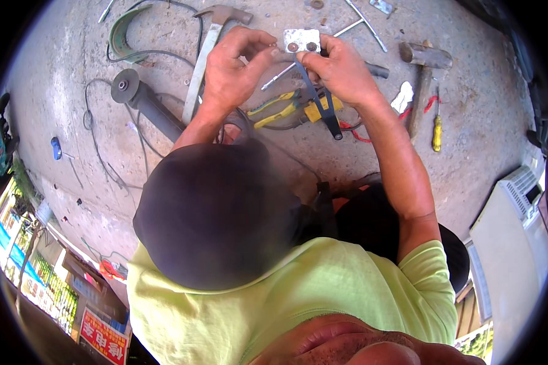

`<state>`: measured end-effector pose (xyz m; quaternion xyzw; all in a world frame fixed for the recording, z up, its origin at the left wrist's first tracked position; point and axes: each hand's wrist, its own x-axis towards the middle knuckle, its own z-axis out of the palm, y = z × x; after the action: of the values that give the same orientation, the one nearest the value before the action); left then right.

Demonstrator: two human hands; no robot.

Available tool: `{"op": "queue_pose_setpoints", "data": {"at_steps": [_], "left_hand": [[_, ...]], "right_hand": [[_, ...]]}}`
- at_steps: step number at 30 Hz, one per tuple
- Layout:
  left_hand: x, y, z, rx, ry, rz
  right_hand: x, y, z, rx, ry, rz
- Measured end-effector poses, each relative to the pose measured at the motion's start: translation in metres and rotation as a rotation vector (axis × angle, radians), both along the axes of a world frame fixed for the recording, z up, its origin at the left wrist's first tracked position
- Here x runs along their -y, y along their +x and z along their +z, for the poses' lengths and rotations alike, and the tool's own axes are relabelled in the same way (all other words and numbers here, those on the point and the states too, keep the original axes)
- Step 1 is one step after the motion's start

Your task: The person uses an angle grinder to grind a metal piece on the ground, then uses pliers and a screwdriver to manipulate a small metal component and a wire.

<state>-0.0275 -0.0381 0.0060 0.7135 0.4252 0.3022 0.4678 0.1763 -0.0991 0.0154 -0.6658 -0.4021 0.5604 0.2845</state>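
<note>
My right hand (341, 70) pinches a small whitish metal plate (302, 40) between thumb and fingers. Two brownish round spots, bolt heads or holes, show on that plate. A dark, narrow V-shaped bracket (328, 115) hangs down from the same grip; whether it is joined to the plate I cannot tell. Left of the plate, my left hand (240, 67) has its thumb and forefinger drawn together, with anything between them too small to name. Under the hands lie yellow-handled pliers (275, 111) and a yellow tool (324, 108) on the concrete floor.
A claw hammer (206, 61) and an angle grinder (143, 100) with its cord lie left. To the right are a sledgehammer (429, 56) and a yellow screwdriver (437, 134). A T-handle wrench (366, 25) and a curved green guard (123, 36) lie farther off.
</note>
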Motion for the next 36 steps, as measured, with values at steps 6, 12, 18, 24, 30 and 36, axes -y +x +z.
{"op": "queue_pose_setpoints", "data": {"at_steps": [6, 12, 18, 24, 30, 36], "left_hand": [[-0.009, -0.020, -0.044, -0.378, -0.066, -0.027], [0.002, -0.028, -0.088, -0.520, 0.064, -0.086], [-0.004, -0.002, -0.093, -0.476, 0.211, -0.143], [-0.007, 0.012, -0.096, -0.548, 0.240, -0.224], [-0.009, 0.009, -0.095, -0.523, 0.223, -0.233], [-0.016, 0.007, -0.051, -0.092, -0.428, 0.054]], "right_hand": [[-0.014, 0.049, -0.014, 0.014, 0.097, -0.235], [-0.012, 0.040, -0.027, -0.054, 0.057, -0.215], [-0.010, 0.031, -0.042, -0.087, 0.030, -0.160], [-0.010, 0.023, -0.036, -0.120, 0.029, -0.140], [-0.012, 0.021, -0.036, -0.105, 0.033, -0.145], [-0.010, 0.016, -0.029, 0.117, 0.198, -0.094]]}}
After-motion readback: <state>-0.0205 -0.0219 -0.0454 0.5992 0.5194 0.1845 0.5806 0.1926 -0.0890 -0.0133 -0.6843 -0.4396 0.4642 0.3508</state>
